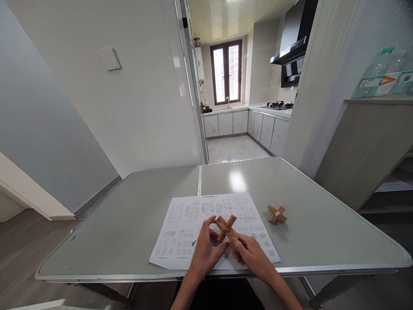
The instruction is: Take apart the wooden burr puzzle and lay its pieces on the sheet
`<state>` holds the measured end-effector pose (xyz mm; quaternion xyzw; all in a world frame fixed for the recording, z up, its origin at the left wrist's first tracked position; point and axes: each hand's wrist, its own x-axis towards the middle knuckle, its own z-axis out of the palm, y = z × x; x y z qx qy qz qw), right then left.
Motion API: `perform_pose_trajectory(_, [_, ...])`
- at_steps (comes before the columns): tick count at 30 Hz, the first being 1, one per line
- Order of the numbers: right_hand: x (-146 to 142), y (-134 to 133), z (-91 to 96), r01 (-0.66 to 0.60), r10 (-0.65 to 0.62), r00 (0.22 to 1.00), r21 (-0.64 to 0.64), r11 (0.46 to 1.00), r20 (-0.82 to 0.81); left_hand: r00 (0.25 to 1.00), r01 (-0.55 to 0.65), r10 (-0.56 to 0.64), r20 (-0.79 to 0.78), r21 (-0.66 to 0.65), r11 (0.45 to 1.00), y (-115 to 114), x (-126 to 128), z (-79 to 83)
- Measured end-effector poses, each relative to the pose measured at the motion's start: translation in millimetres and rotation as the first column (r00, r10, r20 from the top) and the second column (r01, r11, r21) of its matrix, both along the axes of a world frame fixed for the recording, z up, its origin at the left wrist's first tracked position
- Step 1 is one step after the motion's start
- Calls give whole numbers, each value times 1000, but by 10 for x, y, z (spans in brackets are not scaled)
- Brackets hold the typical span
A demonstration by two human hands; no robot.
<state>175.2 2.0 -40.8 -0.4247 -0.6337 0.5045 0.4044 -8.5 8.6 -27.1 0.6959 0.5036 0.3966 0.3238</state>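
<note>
"Grey-green table [103,232], kitchen [226,124] beyond the doorway. What's in your grip?"

"Crossed wooden blocks [226,227]. My right hand [253,257] is clamped on their near right end; my left hand [205,254] curls about their left side, though I can't tell whether it's pressing."

"Where are they?"

"Between my hands, over the printed sheet [174,234]. Right of that, a wooden star [276,214] rests on the table."

Left hand [205,250] and right hand [251,255] hold wooden blocks [227,227] — printed sheet [190,226] beneath.
</note>
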Motion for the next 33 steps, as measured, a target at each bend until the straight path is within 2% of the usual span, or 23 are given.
perform_pose_trajectory(5, [-10,-20,59,-6,5,1000,-19,1000,-26,1000,4,-4,-12,-33,999,-1,-5,-5])
perform_pose_trajectory(15, [-24,-4,33,8,-8,1000,-11,1000,-2,1000,-16,15,-15,-44,999,-6,11,25])
perform_pose_trajectory(22, [-21,5,0,4,-4,1000,-5,1000,17,995,85,-84,60,-24,996,-14,0,30])
perform_pose_trajectory(27, [-8,-2,50,-10,9,1000,-15,1000,-17,993,117,-117,20,-1,993,-52,14,105])
perform_pose_trajectory(33, [-5,-6,54,28,-34,994,-59,998,-104,989,150,-150,-1,0,989,-66,27,157])
